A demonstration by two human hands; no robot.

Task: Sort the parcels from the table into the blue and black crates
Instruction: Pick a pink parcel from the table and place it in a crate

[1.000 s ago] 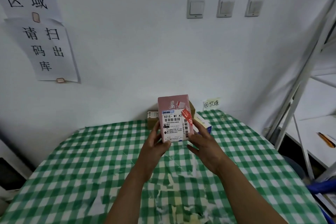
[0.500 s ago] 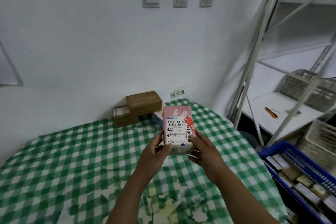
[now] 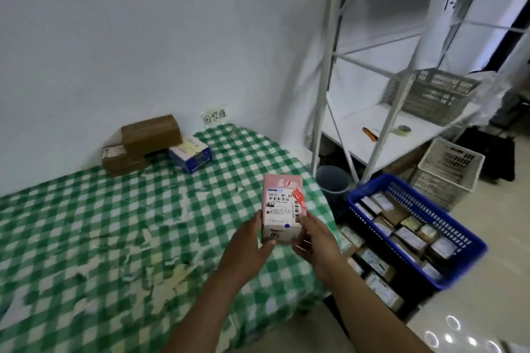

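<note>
Centre-right of the frame, the left hand [image 3: 248,246] and right hand [image 3: 317,241] both grip the pink parcel [image 3: 283,208] upright above the checked table [image 3: 114,232] — label facing the camera. The blue crate [image 3: 447,228] sits at right, holding parcels — three boxes [image 3: 152,143] lie upper left.

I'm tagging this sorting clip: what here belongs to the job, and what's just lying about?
Job: pink parcel, gripped by left hand and right hand; brown parcels; blue-and-white box; blue crate.
Lying about: grey bucket; tape roll; white basket.
</note>
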